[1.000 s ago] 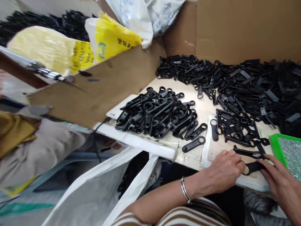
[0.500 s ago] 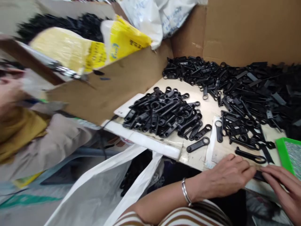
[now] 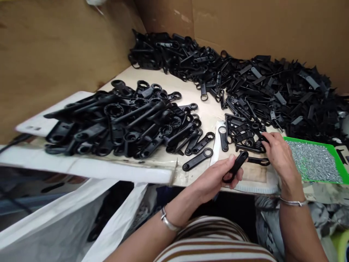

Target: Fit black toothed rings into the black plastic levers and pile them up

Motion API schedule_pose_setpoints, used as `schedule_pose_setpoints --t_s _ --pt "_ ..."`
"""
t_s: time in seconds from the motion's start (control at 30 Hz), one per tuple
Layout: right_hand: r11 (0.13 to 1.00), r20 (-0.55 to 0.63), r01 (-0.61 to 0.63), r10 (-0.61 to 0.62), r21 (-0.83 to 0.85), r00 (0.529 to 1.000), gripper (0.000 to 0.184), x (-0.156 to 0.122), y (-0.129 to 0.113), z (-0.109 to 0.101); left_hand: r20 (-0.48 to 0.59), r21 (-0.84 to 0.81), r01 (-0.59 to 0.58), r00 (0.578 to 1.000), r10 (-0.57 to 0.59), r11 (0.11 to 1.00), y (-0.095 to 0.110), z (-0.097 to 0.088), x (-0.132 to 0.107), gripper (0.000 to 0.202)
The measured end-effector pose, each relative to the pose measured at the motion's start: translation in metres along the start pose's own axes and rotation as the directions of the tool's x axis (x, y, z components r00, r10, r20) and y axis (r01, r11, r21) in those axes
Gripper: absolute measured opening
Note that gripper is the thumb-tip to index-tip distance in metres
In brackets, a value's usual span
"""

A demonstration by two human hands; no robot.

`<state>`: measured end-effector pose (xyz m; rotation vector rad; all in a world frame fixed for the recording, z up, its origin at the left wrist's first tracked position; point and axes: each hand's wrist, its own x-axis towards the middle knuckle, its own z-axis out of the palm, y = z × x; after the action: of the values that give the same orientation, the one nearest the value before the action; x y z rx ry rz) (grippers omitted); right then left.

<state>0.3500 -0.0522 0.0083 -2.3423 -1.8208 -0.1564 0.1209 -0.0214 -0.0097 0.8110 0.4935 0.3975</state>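
Observation:
My left hand (image 3: 216, 176) is closed around a black plastic ring-ended handle (image 3: 236, 166), tilted up over the table's front edge. To the right, my right hand (image 3: 280, 154) reaches down to a small cluster of black parts (image 3: 245, 136); its thumb and fingers pinch together there, and what they grip is hard to make out. Between the hands, another black handle (image 3: 257, 160) lies on a worn board (image 3: 255, 174). A loose ring-ended handle (image 3: 198, 159) rests left of my left hand.
A heap of ring-ended handles (image 3: 136, 123) covers the table's left part. Along the cardboard wall (image 3: 259, 29) runs a long pile of black parts (image 3: 286, 91). A green tray (image 3: 338, 160) of small metal pins stands at right. Below the edge hangs a white sack (image 3: 62, 214).
The view has swung right and closer to the table. My hands, together at the board before, are now apart: the left has lifted a handle, the right has moved to the black parts.

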Motion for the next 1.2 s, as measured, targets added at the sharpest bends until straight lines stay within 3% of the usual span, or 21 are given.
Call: schedule_pose_setpoints --t_s 0.1,0.23,0.33,0.43,0.57,0.8,0.9,1.0,1.07,1.2 --pt "0.999 0.026 0.008 -0.006 -0.050 1.000 0.036 0.011 0.001 0.006 -0.003 -0.173 0.048 0.999 -0.049 0.984 0.000 -0.002 0.001 0.051" --pt "0.999 -0.139 0.026 -0.021 0.034 0.990 0.030 0.002 0.001 -0.003 -0.043 -0.254 0.062 0.996 -0.075 0.965 0.001 -0.004 0.000 0.048" --pt "0.978 -0.226 0.153 -0.118 0.145 0.967 0.027 -0.023 -0.011 -0.011 -0.077 -0.271 0.031 0.996 -0.054 0.962 0.003 -0.005 -0.002 0.044" --pt "0.923 -0.193 0.334 -0.299 0.190 0.935 0.029 -0.057 -0.028 -0.004 -0.075 -0.242 -0.043 0.997 0.025 0.969 0.004 -0.006 -0.005 0.039" --pt "0.921 -0.071 0.381 -0.376 0.084 0.924 0.039 -0.089 -0.033 0.019 -0.074 -0.183 -0.038 0.997 0.025 0.982 0.001 -0.006 -0.009 0.038" --pt "0.876 -0.115 0.479 -0.470 0.063 0.875 0.037 -0.090 -0.021 0.033 -0.181 -0.258 -0.209 0.970 0.165 0.943 -0.002 0.001 -0.015 0.047" --pt "0.891 -0.137 0.381 -0.357 0.249 0.924 0.032 -0.087 -0.017 0.026 -0.247 -0.226 -0.273 0.945 0.216 0.935 -0.001 0.001 -0.014 0.046" --pt "0.855 -0.131 0.082 -0.017 0.513 0.991 0.033 -0.088 -0.017 0.020 -0.369 -0.241 -0.376 0.888 0.274 0.895 -0.006 0.000 -0.009 0.050" --pt "0.711 -0.089 -0.080 0.198 0.699 0.976 0.036 -0.090 -0.024 0.019 -0.409 -0.260 -0.424 0.862 0.299 0.867 -0.013 0.002 -0.004 0.052" --pt "0.334 -0.006 -0.133 0.385 0.933 0.923 0.038 -0.090 -0.053 0.022 -0.355 -0.316 -0.433 0.879 0.318 0.844 -0.027 0.011 0.003 0.049"
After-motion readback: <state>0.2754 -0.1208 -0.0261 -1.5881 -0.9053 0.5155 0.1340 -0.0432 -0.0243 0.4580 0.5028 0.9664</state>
